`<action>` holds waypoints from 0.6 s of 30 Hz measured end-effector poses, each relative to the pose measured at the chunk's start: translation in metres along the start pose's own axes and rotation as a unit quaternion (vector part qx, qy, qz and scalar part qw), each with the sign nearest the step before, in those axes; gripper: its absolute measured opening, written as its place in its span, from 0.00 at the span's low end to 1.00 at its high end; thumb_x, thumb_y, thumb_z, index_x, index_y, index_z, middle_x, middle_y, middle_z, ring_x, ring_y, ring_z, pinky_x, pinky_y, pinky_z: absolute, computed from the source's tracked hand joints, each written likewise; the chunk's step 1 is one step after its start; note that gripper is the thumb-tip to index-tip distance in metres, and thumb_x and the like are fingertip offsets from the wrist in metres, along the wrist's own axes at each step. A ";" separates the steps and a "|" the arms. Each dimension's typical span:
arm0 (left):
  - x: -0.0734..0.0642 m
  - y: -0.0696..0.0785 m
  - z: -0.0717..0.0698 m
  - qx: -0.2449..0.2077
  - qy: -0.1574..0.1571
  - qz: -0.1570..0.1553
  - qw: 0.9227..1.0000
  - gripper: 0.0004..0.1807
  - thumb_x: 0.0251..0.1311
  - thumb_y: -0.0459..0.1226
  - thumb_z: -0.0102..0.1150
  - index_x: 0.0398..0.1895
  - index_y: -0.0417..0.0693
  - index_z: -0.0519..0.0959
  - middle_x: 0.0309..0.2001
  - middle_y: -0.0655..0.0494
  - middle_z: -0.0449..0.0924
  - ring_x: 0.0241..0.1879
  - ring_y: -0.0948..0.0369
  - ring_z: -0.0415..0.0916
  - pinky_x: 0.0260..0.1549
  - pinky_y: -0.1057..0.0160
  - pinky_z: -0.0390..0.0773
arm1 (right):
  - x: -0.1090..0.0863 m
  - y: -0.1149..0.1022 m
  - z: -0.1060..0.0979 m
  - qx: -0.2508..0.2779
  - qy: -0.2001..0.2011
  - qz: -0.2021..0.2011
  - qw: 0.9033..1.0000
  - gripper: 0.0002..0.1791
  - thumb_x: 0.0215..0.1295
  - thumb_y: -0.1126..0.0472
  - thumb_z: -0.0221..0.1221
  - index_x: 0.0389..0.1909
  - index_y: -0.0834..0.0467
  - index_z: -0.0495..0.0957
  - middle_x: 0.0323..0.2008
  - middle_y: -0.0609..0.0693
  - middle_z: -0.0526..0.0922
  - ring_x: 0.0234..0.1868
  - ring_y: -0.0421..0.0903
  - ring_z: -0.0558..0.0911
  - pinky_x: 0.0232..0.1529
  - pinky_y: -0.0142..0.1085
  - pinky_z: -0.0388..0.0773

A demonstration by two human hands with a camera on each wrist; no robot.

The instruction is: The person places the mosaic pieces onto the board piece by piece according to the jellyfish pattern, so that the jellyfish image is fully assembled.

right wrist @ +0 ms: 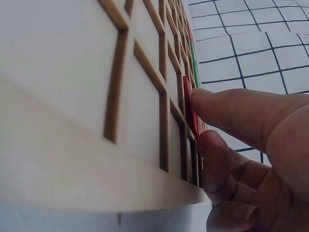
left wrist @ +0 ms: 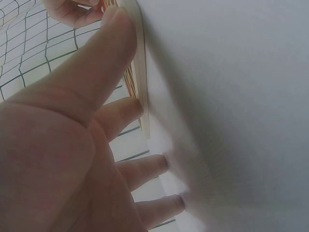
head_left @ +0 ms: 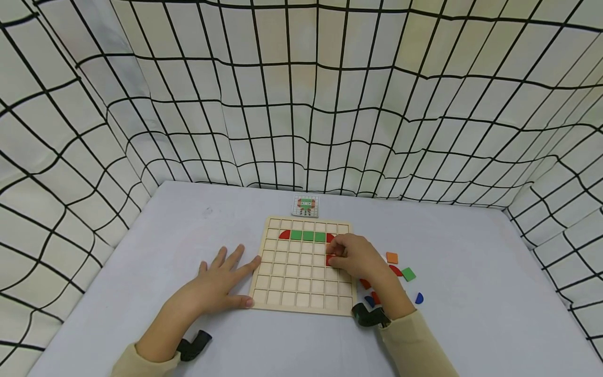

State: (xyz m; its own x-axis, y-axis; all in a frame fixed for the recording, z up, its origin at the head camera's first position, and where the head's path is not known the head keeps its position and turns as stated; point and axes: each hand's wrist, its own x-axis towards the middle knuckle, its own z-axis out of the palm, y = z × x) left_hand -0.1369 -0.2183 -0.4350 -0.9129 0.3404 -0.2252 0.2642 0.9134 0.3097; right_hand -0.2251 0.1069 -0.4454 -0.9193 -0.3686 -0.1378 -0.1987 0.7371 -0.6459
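A light wooden grid board lies on the white table. One of its upper rows holds a red quarter-round tile, several green square tiles and another red tile. My left hand is spread flat beside the board, thumb and index fingertip touching its left edge. Over the board's right side, my right hand has curled fingers and pinches a red tile at a grid cell. That tile sits slightly tilted in the right wrist view; the fingers partly cover it.
Loose tiles lie right of the board: an orange square, a green square, a blue rounded piece and several red ones, some partly behind the right forearm. A small pattern card lies beyond the board. Black-lined white netting surrounds the table.
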 end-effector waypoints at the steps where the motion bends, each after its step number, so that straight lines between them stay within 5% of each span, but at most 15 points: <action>1: 0.000 0.000 0.000 0.000 0.000 0.000 1.000 0.49 0.52 0.60 0.67 0.77 0.59 0.61 0.77 0.35 0.49 0.73 0.27 0.42 0.55 0.17 0.51 | 0.000 0.000 0.000 -0.001 0.000 0.003 1.000 0.07 0.60 0.59 0.70 0.36 0.47 0.82 0.30 0.42 0.78 0.33 0.42 0.75 0.37 0.37 0.74; 18: 0.000 0.001 -0.001 -0.008 -0.009 -0.007 1.000 0.49 0.52 0.61 0.67 0.77 0.60 0.61 0.78 0.36 0.48 0.74 0.28 0.40 0.56 0.18 0.49 | -0.002 0.009 -0.010 0.027 0.008 0.016 0.999 0.04 0.63 0.57 0.67 0.36 0.46 0.81 0.30 0.46 0.77 0.31 0.45 0.75 0.29 0.37 0.72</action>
State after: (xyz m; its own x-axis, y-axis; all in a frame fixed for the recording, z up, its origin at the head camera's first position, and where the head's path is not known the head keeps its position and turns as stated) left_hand -0.1368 -0.2180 -0.4338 -0.9109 0.3317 -0.2455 0.2463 0.9142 0.3217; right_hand -0.2287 0.1200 -0.4433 -0.9300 -0.3365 -0.1478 -0.1513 0.7169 -0.6805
